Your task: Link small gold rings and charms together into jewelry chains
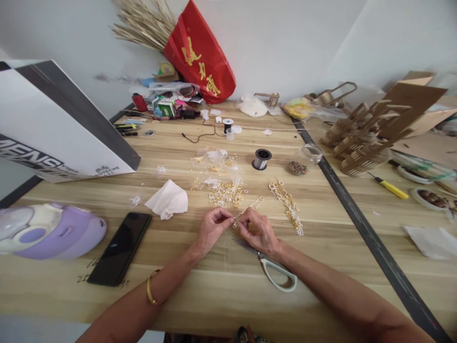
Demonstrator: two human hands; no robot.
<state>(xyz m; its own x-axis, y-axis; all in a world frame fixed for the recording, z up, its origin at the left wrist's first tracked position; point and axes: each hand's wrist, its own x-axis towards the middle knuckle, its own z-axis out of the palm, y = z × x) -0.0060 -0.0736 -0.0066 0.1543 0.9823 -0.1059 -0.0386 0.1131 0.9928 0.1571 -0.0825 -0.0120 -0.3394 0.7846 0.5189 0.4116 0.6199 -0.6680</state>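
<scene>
My left hand [215, 227] pinches one end of a thin silver chain [254, 204] at the middle of the table. Close on its right, my right hand [257, 230] has its fingers closed on the same chain, part of which loops out beyond the fingers. Just past both hands lies a pile of small gold and silver beads [226, 193]. Scissors [278, 275] with pale handles lie under my right wrist, blades toward the hands. Gold and silver chains [288, 207] rest in a bunch to the right. The fingertips hide the exact gripping points.
A black phone [119, 249], a purple and white device [60, 231] and a crumpled tissue [167, 199] are on the left. Behind the beads stands a wire spool [262, 159], with a bead jar [299, 164] to its right. A yellow-handled tool [392, 188] lies farther right.
</scene>
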